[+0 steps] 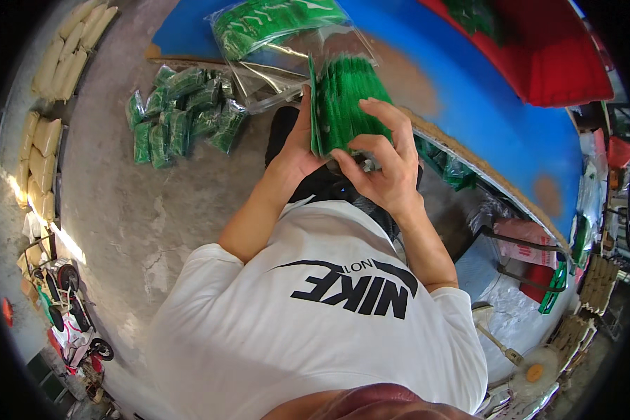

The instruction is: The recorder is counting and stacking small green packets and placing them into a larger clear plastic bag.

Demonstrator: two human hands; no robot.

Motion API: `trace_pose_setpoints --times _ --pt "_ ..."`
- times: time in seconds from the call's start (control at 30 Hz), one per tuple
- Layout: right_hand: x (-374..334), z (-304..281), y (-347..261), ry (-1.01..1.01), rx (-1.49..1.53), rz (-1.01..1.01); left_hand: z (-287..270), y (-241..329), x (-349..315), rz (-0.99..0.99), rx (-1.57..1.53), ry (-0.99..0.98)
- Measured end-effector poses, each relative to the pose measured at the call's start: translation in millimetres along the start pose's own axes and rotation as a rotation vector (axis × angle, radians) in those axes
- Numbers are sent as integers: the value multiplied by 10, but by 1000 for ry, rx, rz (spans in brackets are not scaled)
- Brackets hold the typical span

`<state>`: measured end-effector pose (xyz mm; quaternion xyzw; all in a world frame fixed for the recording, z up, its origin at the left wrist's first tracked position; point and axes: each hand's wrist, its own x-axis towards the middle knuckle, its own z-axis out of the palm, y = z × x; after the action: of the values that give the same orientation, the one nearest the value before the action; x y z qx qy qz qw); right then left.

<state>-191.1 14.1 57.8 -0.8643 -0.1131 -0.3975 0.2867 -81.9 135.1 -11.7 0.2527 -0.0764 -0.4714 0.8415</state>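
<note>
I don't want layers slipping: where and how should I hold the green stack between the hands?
Probably low on its left and right sides, squeezing inward from both: the green stack looks like thin layers side by side, the leftmost slightly apart. The left hand backs the left side; the right hand is at the lower right.

This looks like a workshop, a place where lots of things get put into bags. Many small bags of green stuff (182, 115) lie in a heap on the hard grey floor (140, 224). Fat tan sacks (66, 52) are piled up along the left side, and more brown stacks (598, 283) sit on the right. The big blue table (483, 98) has rubbed brown patches. A fan (535, 373) stands near the right edge.
</note>
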Motion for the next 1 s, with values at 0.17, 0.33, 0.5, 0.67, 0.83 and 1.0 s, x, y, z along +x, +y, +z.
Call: trace_pose_setpoints --times 0.17,0.33,0.5,0.67,0.83,1.0 --pt "177 -75 -28 -138 -67 -138 -125 -79 47 -15 -337 -318" --pt "313 -66 75 -450 35 -217 -284 -190 -54 133 -51 -89" --pt "264 -195 463 -448 54 -154 -222 -108 160 -80 -255 -54" --pt "335 -349 863 -423 249 -50 -262 -133 259 -137 -151 -9" --pt "678 -477 2170 -184 -35 165 -293 -147 296 -290 -167 189" --pt "308 -720 4368 -120 -937 495 -291 -212 355 -331 -211 177"
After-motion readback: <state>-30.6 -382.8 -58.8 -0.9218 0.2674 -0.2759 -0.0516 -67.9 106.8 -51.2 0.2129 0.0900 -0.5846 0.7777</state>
